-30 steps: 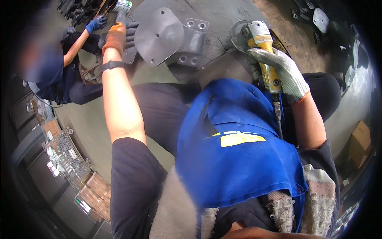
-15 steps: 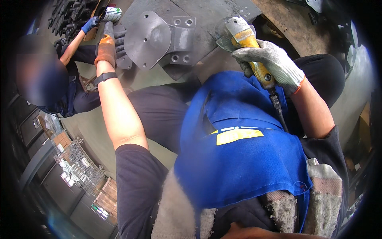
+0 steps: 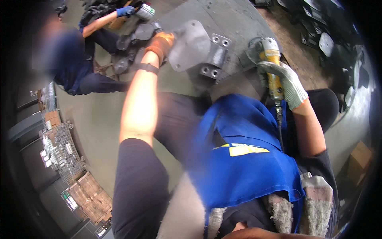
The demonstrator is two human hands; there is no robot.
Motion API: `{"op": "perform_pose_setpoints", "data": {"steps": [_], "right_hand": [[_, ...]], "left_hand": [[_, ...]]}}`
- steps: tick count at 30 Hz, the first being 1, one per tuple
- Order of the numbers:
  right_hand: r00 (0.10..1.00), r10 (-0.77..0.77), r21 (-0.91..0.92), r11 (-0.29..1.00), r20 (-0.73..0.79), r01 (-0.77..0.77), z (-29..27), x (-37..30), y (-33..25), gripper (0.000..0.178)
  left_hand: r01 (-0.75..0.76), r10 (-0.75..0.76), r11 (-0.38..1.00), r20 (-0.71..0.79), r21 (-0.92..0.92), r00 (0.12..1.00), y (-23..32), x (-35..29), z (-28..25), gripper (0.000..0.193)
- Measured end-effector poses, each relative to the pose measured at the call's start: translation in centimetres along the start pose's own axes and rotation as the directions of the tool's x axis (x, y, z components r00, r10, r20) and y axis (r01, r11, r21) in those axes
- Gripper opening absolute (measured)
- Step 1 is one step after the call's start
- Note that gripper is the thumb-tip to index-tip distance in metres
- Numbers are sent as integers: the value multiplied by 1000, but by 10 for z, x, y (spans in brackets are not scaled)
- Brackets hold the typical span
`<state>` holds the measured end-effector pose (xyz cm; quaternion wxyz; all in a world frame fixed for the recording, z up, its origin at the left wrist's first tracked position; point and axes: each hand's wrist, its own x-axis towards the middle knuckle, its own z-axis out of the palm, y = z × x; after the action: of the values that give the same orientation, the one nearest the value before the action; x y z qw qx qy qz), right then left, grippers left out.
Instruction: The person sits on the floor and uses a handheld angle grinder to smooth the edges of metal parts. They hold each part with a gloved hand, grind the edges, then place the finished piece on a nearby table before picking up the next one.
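Note:
My left hand (image 3: 160, 46), in an orange-brown glove, reaches to the left edge of a grey metal bracket (image 3: 191, 46) with a rounded plate and a drilled, curved end. Blur hides whether its fingers grip that edge or only rest against it. My right hand (image 3: 284, 81), in a whitish knit glove, is wrapped round the body of a yellow angle grinder (image 3: 274, 83). The grinder's head and disc (image 3: 254, 49) point away from me, to the right of the bracket. A hose (image 3: 279, 123) trails from its rear end over my blue apron (image 3: 242, 175).
Beneath the bracket lies a grey metal work surface (image 3: 242, 18). More dark metal parts (image 3: 131, 38) sit left of it, and others (image 3: 326, 44) line the far right. A co-worker's blue-gloved hand (image 3: 126, 11) is near a white-and-green can (image 3: 145, 12). A cardboard box (image 3: 360, 159) stands right.
The whole view has shifted, so the bracket and co-worker appear further right. My left hand has come closer to the bracket's left edge. The grinder stays in my right hand, now more upright in view.

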<state>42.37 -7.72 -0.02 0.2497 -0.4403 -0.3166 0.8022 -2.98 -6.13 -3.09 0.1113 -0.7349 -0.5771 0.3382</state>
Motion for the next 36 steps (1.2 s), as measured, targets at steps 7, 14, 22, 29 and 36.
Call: {"op": "perform_pose_setpoints", "data": {"steps": [7,14,22,29,36], "right_hand": [[998,53,-280,959,43,-38,39,-29,-18,31],[998,64,-359,931,-21,-68,46,-29,-23,25],[992,85,-446,894,89,-36,50,-32,-19,32],[947,297,-601,782,126,-166,54,-35,-14,35],[963,254,-685,717,86,-128,68,-21,-9,51]], "left_hand": [[213,-253,947,-149,-241,956,9,9,34,34],[235,-306,853,-82,-465,948,21,48,49,50],[162,-152,982,109,-95,982,16,50,78,33],[84,-79,995,-98,51,992,2,12,31,22],[68,-68,997,-3,48,998,-1,14,16,27]]}}
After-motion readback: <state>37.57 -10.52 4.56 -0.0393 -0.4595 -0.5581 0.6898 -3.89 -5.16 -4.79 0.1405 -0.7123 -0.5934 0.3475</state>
